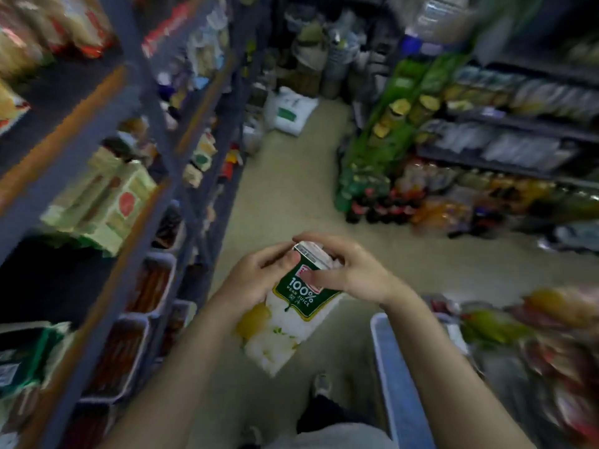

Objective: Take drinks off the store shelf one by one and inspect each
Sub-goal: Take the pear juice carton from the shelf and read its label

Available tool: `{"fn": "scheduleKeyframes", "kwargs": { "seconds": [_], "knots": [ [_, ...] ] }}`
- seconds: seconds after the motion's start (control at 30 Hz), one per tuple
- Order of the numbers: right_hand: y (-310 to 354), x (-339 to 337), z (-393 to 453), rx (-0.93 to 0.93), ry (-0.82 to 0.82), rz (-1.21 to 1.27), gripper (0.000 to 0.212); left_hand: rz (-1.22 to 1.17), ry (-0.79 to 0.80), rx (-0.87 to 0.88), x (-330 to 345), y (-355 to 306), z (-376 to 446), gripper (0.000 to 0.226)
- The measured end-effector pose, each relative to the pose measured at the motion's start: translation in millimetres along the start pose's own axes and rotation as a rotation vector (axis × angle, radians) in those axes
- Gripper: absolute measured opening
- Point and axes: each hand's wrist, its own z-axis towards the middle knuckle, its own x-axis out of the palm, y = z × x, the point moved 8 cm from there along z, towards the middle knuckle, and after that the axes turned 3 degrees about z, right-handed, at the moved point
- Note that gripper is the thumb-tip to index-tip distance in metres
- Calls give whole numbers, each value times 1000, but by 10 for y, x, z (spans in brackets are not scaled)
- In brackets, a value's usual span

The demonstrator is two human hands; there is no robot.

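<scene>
Shelving lines both sides of a narrow store aisle, and we stand on its pale floor (291,176) with a carton of juice (285,315) held out in front of us, off the shelf and above our shoes. Both our hands grip its upper end: the left hand (256,280) curls round the left side near the top, the right hand (346,270) wraps over the top from the right, fingers across the front panel. The carton's long axis runs away from us, top end farthest and tilted slightly to the right, base hanging toward our body. Neither hand is nearer; they meet at the same end (so any turning of the carton would pivot there, we judge). On the green label we read "100%" and "PEAR JUICE" beneath it, with yellow pears printed lower down. Other packaging is too blurred to read.
</scene>
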Motion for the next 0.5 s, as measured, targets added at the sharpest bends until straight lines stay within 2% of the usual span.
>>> {"fn": "scheduleKeyframes", "kwargs": {
  "seconds": [0.1,0.2,0.3,0.4,0.5],
  "knots": [
    [-521,-549,-397,119,-222,31,49,104,49,-36,523,357,302,15],
    [-1172,-1093,-908,233,-478,-19,51,291,-5,-48,943,777,556,15],
    [-1898,-1486,-1342,343,-643,-90,52,411,-47,-122,1373,1304,808,16],
    [-2686,-1815,-1499,465,-700,-255,62,526,63,-205,1952,1934,1086,25],
    [-3451,-1984,-1389,540,-610,-419,70,629,164,-259,2498,2570,1310,36]
  ]
}}
